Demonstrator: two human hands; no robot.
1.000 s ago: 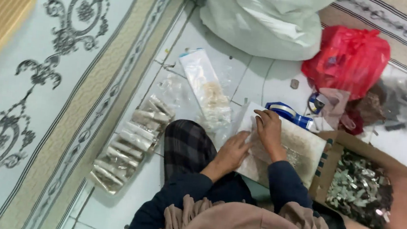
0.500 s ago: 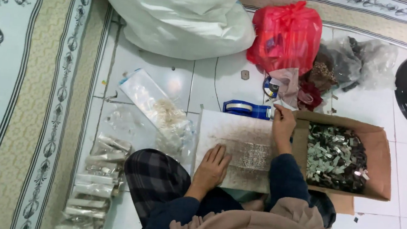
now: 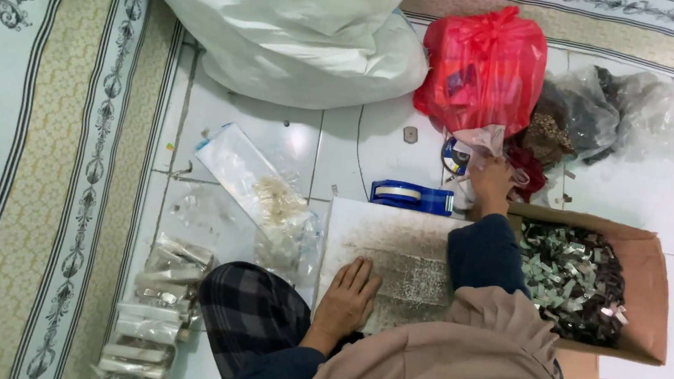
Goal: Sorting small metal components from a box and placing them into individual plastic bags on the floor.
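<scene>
My left hand (image 3: 347,296) lies flat, fingers apart, on a white board (image 3: 366,233) covered with a layer of tiny pale grains. My right hand (image 3: 489,182) reaches out past the board's far edge and pinches a thin clear plastic bag (image 3: 482,139) beside a red plastic bag (image 3: 485,68). A blue tape dispenser (image 3: 410,196) lies just left of that hand. A cardboard box (image 3: 642,276) full of small silvery packets sits to the right of my arm.
A big white sack (image 3: 287,28) lies at the top. Clear bags of dark bits (image 3: 599,116) sit right of the red bag. A long clear bag of grains (image 3: 258,194) and a row of filled small packets (image 3: 148,311) lie on the tiled floor, left. A patterned rug (image 3: 28,143) borders the tiles.
My right hand has moved away from the board to the thin bag by the red bag. My left hand has stayed on the board. The view has swung and steadied.
</scene>
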